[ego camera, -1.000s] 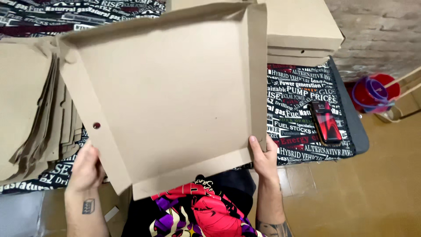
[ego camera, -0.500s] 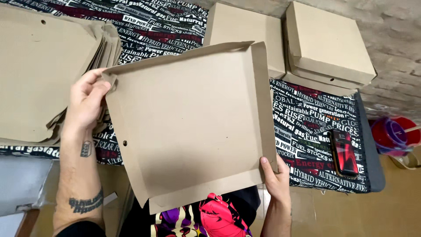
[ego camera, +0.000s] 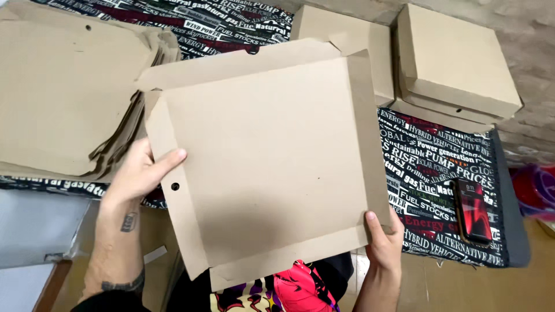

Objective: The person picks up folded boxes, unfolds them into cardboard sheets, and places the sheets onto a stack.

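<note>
The flat cardboard box blank fills the middle of the frame, held a little tilted above the table, with its plain inner face toward the camera. Its side flaps are creased along the edges, and a small round hole shows in the left flap. The left hand grasps the left flap at the centre left of the frame, the thumb lying on top of the cardboard just above the hole and the fingers hidden behind it. The right hand grasps the lower right corner of the blank, thumb on the front face, at the lower right of the centre.

In the upper left of the frame lies a stack of flat blanks, its edge just beside the left hand. In the upper right stand folded cardboard boxes, piled one on another. Under all this is a black cloth with printed words. A phone with a red and black screen lies on the cloth at the right, well apart from the right hand.
</note>
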